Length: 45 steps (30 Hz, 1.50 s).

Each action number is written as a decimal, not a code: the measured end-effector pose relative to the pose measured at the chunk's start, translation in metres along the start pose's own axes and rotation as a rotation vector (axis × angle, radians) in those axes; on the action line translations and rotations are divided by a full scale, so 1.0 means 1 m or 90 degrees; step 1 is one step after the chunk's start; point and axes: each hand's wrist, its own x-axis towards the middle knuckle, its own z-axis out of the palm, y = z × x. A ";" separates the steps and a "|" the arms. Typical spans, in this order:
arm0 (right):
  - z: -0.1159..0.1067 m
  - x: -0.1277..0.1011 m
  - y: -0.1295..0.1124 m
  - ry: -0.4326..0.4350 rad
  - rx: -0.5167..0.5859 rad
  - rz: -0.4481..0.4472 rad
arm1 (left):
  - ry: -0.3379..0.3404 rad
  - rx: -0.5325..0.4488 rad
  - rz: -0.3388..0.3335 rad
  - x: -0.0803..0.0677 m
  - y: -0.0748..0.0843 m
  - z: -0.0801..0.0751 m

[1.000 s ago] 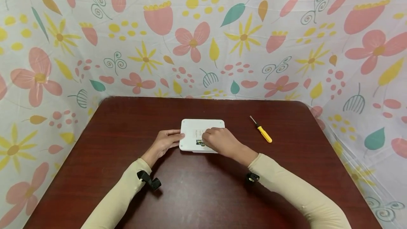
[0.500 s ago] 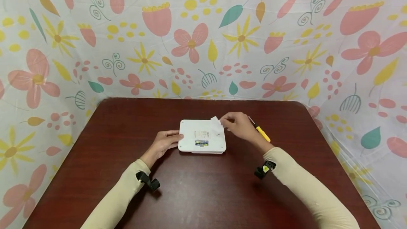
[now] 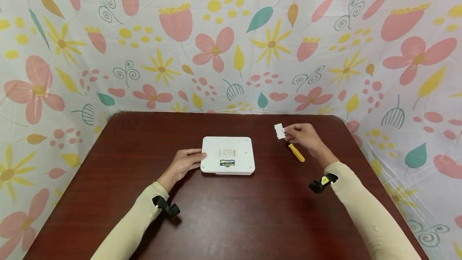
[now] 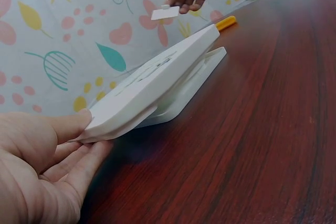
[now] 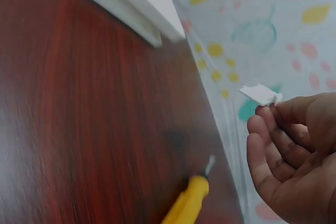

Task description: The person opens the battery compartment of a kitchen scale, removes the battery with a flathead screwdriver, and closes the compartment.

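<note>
Head view: the right hand (image 3: 304, 135) has lifted away from the white scale (image 3: 227, 155), pinching its small cover (image 3: 279, 131) above the screwdriver (image 3: 296, 152); the batteries (image 3: 227, 163) now show. Left hand (image 3: 185, 163), fingers straight, steadies the scale mid-table (image 3: 231, 212).

a printed label (image 3: 227, 153) stood on the white device (image 3: 228, 155), but its lines were too small to read; no other text showed.
</note>
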 end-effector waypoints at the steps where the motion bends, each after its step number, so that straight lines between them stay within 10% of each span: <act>1: -0.005 0.001 0.004 -0.002 0.003 0.010 | -0.001 0.000 0.001 0.000 0.000 0.000; 23: -0.058 0.005 0.068 0.002 -0.026 0.105 | -0.008 0.009 0.000 -0.003 0.002 0.000; 45: -0.053 -0.008 0.063 0.065 -0.201 0.072 | -0.006 0.014 0.008 -0.002 0.001 0.000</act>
